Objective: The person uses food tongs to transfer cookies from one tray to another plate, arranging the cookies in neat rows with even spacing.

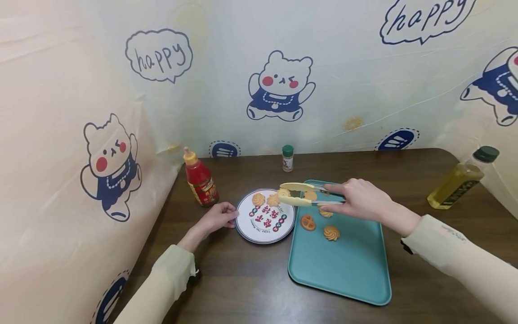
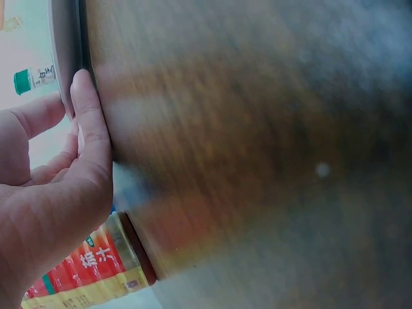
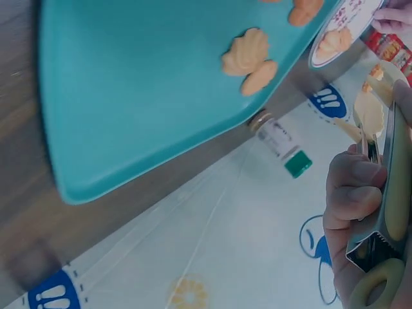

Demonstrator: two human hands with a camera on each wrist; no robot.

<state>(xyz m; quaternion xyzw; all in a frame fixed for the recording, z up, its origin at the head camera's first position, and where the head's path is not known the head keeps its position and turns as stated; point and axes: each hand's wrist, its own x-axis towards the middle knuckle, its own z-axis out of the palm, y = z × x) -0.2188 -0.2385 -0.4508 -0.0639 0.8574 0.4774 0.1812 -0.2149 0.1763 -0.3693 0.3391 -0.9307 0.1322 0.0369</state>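
Observation:
In the head view, my left hand pinches the left rim of a white plate with red characters; the left wrist view shows thumb and fingers at the plate's edge. My right hand grips metal tongs with pale yellow tips, reaching over the plate's right edge. A swirl cookie is between the tong tips. Two cookies lie at the plate's far side. Right of the plate, a teal tray bears several cookies, among them a pretzel-shaped cookie and a round swirl cookie.
A red sauce bottle with a yellow cap stands behind my left hand. At the back is a small green-capped shaker. An oil bottle stands far right. A printed cloth hangs behind the brown table.

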